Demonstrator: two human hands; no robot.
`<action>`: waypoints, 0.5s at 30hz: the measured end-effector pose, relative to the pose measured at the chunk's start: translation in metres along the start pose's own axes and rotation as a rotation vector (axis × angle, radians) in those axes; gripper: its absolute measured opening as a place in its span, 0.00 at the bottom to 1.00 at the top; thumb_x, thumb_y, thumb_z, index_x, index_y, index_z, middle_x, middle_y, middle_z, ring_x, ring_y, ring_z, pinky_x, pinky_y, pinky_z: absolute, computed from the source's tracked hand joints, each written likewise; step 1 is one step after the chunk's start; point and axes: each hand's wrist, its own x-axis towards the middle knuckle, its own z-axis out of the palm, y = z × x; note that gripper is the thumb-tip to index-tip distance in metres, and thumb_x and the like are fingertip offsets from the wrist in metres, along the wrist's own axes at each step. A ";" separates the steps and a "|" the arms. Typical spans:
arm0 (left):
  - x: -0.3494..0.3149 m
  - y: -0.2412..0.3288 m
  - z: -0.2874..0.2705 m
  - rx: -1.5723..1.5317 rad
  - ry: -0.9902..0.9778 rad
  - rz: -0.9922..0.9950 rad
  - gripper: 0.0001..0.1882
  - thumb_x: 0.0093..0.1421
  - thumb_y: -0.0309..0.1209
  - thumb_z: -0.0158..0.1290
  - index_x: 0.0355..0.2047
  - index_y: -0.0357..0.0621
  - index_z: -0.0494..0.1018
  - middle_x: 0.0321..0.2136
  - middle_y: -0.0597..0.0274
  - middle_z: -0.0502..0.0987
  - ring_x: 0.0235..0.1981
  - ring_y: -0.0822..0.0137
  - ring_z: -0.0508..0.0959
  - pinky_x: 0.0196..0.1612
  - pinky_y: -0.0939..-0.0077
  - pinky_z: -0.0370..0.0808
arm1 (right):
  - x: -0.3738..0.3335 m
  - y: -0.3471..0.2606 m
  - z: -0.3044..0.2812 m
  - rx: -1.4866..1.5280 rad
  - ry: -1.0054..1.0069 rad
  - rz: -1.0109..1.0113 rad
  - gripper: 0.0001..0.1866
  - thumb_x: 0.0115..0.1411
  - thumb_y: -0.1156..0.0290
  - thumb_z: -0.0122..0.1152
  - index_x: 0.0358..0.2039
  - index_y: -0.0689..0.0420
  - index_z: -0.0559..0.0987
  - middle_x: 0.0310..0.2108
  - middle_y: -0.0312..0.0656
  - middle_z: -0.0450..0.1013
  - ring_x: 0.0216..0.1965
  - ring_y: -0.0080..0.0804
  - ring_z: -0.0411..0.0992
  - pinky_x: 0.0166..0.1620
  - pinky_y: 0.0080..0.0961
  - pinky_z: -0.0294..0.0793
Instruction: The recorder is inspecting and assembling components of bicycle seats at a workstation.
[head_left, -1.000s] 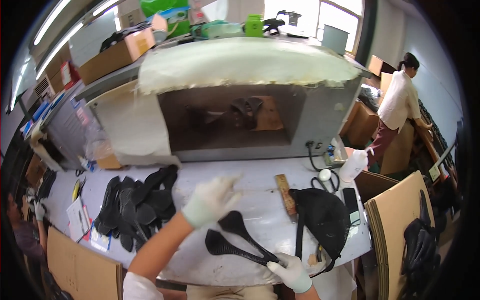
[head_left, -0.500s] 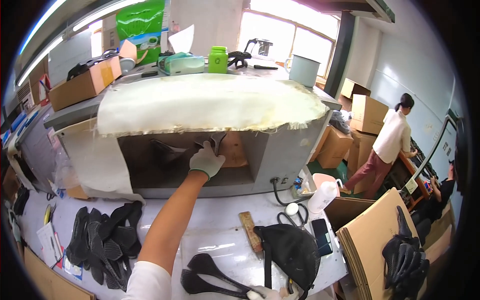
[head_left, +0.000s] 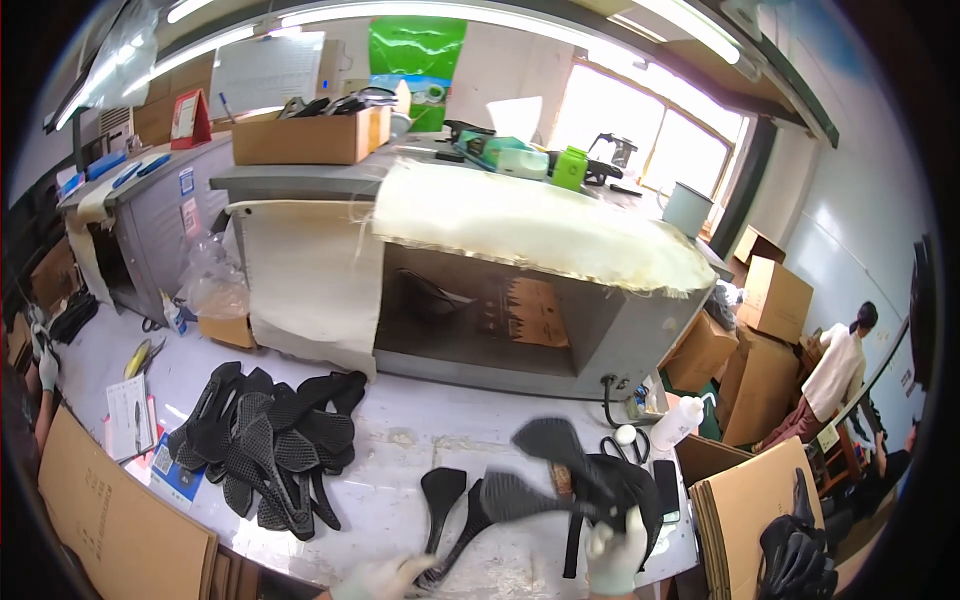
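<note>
My left hand (head_left: 385, 578), in a pale glove, is at the lower edge, blurred, its fingers closed at the narrow end of a black forked piece (head_left: 442, 492). That piece has two paddle-shaped ends and lies on the white table. To its right, my gloved right hand (head_left: 615, 555) grips a second black two-lobed piece (head_left: 548, 440), smeared by motion and raised over the table. Behind it is a black cloth pouch (head_left: 625, 480), partly covered. A heap of black mesh-textured pieces (head_left: 270, 430) lies left of my hands.
A grey open-fronted metal box (head_left: 630, 345), draped with off-white cloth (head_left: 540, 230), stands behind. Scissors (head_left: 625, 445), a white bottle (head_left: 678, 422) and a phone (head_left: 665, 490) lie right. Cardboard (head_left: 125, 500) flanks the table. One person (head_left: 830, 370) stands far right; another's gloved hand (head_left: 48, 368) shows left.
My left hand has come out of the metal box, back to the front of the table. My right hand has lifted a black two-lobed piece. The view has turned left.
</note>
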 end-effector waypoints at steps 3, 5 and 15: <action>-0.047 -0.003 0.003 -0.133 0.092 -0.199 0.30 0.56 0.36 0.70 0.57 0.44 0.74 0.34 0.53 0.79 0.31 0.52 0.79 0.36 0.58 0.79 | 0.064 0.016 0.062 0.030 0.058 -0.081 0.19 0.69 0.48 0.62 0.40 0.51 0.78 0.23 0.32 0.70 0.21 0.24 0.64 0.25 0.24 0.62; -0.068 -0.022 0.008 -0.057 0.294 -0.387 0.27 0.57 0.34 0.68 0.56 0.44 0.76 0.32 0.55 0.79 0.29 0.51 0.79 0.34 0.57 0.77 | 0.117 0.028 0.117 0.047 0.029 -0.123 0.16 0.72 0.50 0.61 0.41 0.50 0.76 0.27 0.33 0.70 0.26 0.24 0.64 0.30 0.25 0.63; -0.061 -0.030 0.007 0.213 0.389 -0.345 0.19 0.57 0.30 0.66 0.49 0.46 0.80 0.28 0.58 0.80 0.24 0.54 0.78 0.29 0.58 0.75 | 0.296 0.133 0.194 -0.040 0.037 -0.033 0.26 0.73 0.59 0.57 0.63 0.65 0.69 0.53 0.55 0.76 0.53 0.50 0.78 0.52 0.43 0.79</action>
